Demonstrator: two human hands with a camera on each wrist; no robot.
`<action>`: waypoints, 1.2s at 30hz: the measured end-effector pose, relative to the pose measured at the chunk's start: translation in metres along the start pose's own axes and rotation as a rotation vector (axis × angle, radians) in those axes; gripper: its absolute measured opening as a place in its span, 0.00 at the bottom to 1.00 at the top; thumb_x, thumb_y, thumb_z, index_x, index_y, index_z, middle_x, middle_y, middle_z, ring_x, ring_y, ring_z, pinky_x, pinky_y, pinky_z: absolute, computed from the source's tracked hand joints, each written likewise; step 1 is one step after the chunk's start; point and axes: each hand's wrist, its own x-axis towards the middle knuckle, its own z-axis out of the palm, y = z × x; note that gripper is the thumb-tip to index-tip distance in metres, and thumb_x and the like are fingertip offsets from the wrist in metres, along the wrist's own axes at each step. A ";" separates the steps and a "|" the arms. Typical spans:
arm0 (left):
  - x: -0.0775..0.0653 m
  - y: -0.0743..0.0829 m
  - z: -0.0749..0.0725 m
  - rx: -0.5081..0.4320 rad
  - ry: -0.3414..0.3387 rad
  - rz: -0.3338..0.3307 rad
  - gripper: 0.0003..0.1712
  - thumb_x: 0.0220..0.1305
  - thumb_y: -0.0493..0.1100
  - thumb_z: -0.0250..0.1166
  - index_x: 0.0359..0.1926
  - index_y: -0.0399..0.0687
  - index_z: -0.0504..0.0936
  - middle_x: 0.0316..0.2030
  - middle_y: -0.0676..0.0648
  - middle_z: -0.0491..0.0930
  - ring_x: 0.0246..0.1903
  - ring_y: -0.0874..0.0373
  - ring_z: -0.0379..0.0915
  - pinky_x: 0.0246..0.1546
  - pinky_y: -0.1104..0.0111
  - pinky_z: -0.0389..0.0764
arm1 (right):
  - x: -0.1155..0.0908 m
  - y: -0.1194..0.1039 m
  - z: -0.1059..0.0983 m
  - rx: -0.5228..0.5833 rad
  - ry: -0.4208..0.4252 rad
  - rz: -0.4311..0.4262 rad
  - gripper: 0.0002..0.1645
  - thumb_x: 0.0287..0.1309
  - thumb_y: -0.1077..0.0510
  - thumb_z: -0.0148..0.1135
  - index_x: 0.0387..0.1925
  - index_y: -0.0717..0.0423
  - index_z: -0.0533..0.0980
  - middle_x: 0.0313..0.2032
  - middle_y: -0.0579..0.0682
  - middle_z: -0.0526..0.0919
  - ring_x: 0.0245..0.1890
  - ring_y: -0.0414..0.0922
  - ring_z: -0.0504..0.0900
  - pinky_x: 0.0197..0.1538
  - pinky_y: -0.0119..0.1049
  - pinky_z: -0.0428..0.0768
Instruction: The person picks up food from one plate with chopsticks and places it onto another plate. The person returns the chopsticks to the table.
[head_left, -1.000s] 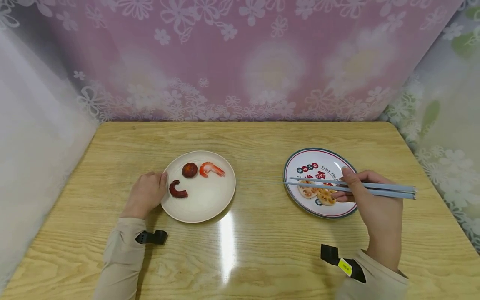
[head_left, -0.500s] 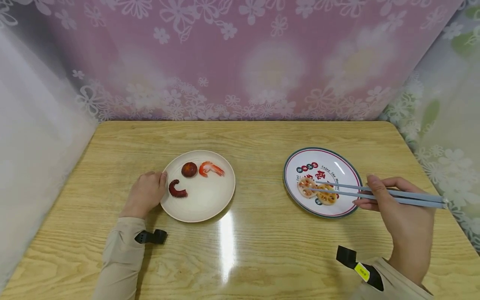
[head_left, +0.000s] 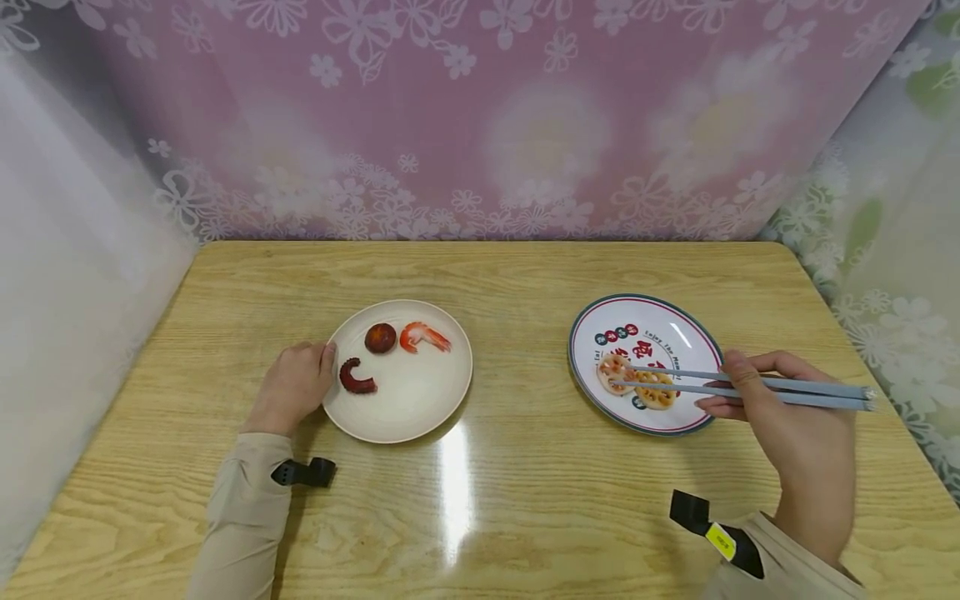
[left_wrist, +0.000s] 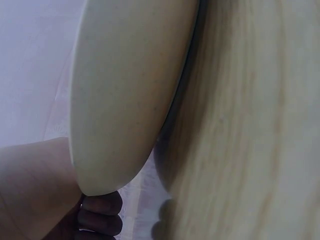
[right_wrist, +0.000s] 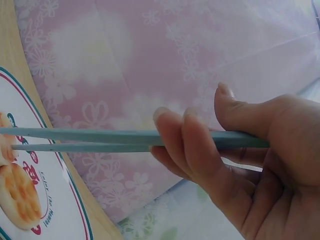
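My left hand (head_left: 288, 387) holds the left rim of a cream plate (head_left: 420, 396), thumb at the edge; in the left wrist view its fingers (left_wrist: 101, 222) curl by the plate's underside. On that plate lie a round brown mushroom-like piece (head_left: 380, 338), a shrimp (head_left: 426, 337) and a curled octopus tentacle (head_left: 357, 379). With my right hand (head_left: 795, 425) I grip blue-grey chopsticks (head_left: 806, 394), pointing left. Their tips reach the left lotus root slice (head_left: 611, 369) on a printed white plate (head_left: 686, 321); whether they pinch it I cannot tell. A browner lotus slice (head_left: 656, 395) lies beside it.
Both plates stand on a light wooden table (head_left: 517, 467), with table surface between them. A pink floral curtain (head_left: 480, 125) hangs behind the far edge. Pale curtains (head_left: 67, 275) flank the sides. Each wrist wears a black band (head_left: 303, 473).
My right hand has shifted right, then slightly back left. The chopstick tips have gone from the printed plate's left edge onto the left lotus slice. My left hand stays on the cream plate.
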 end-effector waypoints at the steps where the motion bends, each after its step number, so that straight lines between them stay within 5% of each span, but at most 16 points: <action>1: 0.000 0.000 0.000 0.002 0.002 0.002 0.24 0.75 0.42 0.43 0.34 0.29 0.79 0.34 0.30 0.77 0.41 0.30 0.75 0.42 0.44 0.74 | 0.001 0.000 0.001 -0.014 -0.002 0.003 0.08 0.59 0.55 0.67 0.28 0.54 0.82 0.28 0.38 0.85 0.18 0.42 0.85 0.28 0.27 0.80; 6: 0.000 0.000 0.000 0.008 0.006 0.005 0.23 0.75 0.42 0.43 0.34 0.30 0.79 0.34 0.31 0.77 0.41 0.31 0.75 0.42 0.44 0.74 | 0.005 0.001 0.006 -0.125 0.003 0.035 0.16 0.59 0.49 0.66 0.28 0.58 0.81 0.22 0.39 0.85 0.18 0.40 0.85 0.30 0.23 0.79; 14: 0.000 -0.001 0.000 0.010 -0.005 -0.007 0.23 0.76 0.43 0.43 0.35 0.29 0.79 0.34 0.31 0.77 0.41 0.31 0.75 0.42 0.44 0.74 | 0.009 0.005 0.014 0.018 0.060 0.012 0.18 0.60 0.49 0.65 0.25 0.60 0.80 0.19 0.45 0.85 0.15 0.42 0.84 0.24 0.29 0.80; 22: 0.001 -0.001 0.001 0.002 0.017 0.008 0.22 0.76 0.42 0.44 0.32 0.31 0.77 0.31 0.32 0.77 0.39 0.32 0.76 0.40 0.45 0.74 | 0.010 0.006 0.017 0.139 0.210 -0.016 0.18 0.61 0.50 0.64 0.24 0.60 0.82 0.15 0.51 0.83 0.12 0.44 0.82 0.22 0.30 0.79; 30: 0.001 -0.001 0.002 -0.004 -0.007 -0.003 0.23 0.76 0.43 0.43 0.37 0.29 0.78 0.33 0.32 0.77 0.40 0.34 0.76 0.42 0.46 0.75 | 0.010 0.005 0.015 0.198 0.269 0.014 0.18 0.60 0.50 0.65 0.26 0.61 0.82 0.16 0.52 0.83 0.13 0.44 0.82 0.23 0.29 0.80; 36: 0.001 -0.002 0.001 0.001 -0.005 -0.010 0.23 0.76 0.43 0.43 0.36 0.29 0.78 0.33 0.32 0.77 0.41 0.33 0.75 0.43 0.45 0.74 | 0.009 0.007 0.016 0.280 0.303 -0.039 0.19 0.58 0.51 0.66 0.26 0.66 0.82 0.17 0.54 0.83 0.12 0.46 0.82 0.20 0.33 0.79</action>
